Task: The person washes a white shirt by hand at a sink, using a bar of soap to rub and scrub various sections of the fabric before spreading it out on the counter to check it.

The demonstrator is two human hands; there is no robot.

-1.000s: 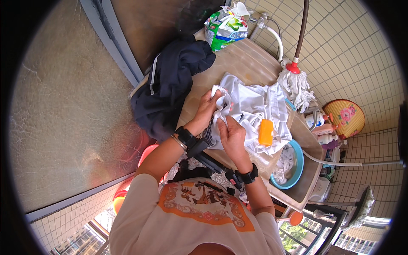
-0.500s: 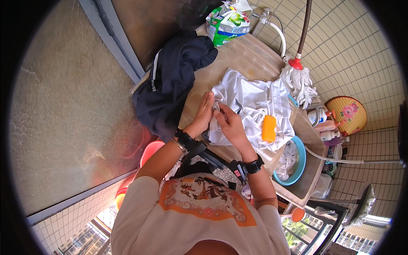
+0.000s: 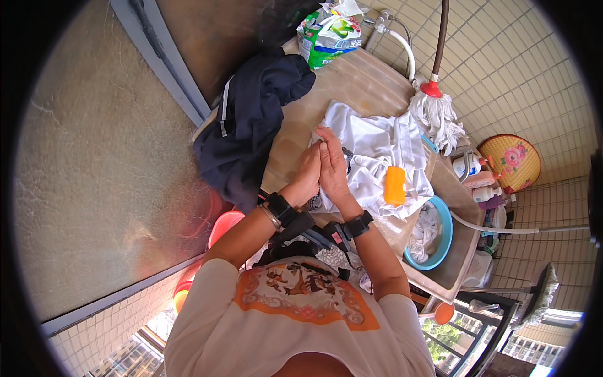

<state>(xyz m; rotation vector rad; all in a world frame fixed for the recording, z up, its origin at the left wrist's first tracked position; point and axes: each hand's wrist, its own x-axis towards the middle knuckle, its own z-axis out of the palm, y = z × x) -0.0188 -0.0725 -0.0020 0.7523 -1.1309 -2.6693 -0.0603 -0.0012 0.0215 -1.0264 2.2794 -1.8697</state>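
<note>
A white shirt (image 3: 370,141) with a button and some dark checked trim lies spread over the stone washboard slab (image 3: 342,81). At its left edge my left hand (image 3: 306,173) and my right hand (image 3: 333,168) are pressed together, palms facing, with the shirt's cloth gathered between and around them. The fingers are closed, and the bit of cloth inside is mostly hidden. On the shirt, right of my hands, rests an orange bar of laundry soap (image 3: 394,185). Both wrists wear black bands.
A dark navy garment (image 3: 251,119) is heaped on the slab's left. A green and white detergent bag (image 3: 326,34) stands at the back. At the right, a blue basin (image 3: 445,242) holding white cloth sits in the sink (image 3: 468,251). A mop head (image 3: 433,116), several bottles and a woven fan (image 3: 512,163) line the wall.
My right hand has shifted from pinching the cloth with bent fingers to lying straight against my left hand. My left hand has turned slightly. The soap has stayed on the shirt.
</note>
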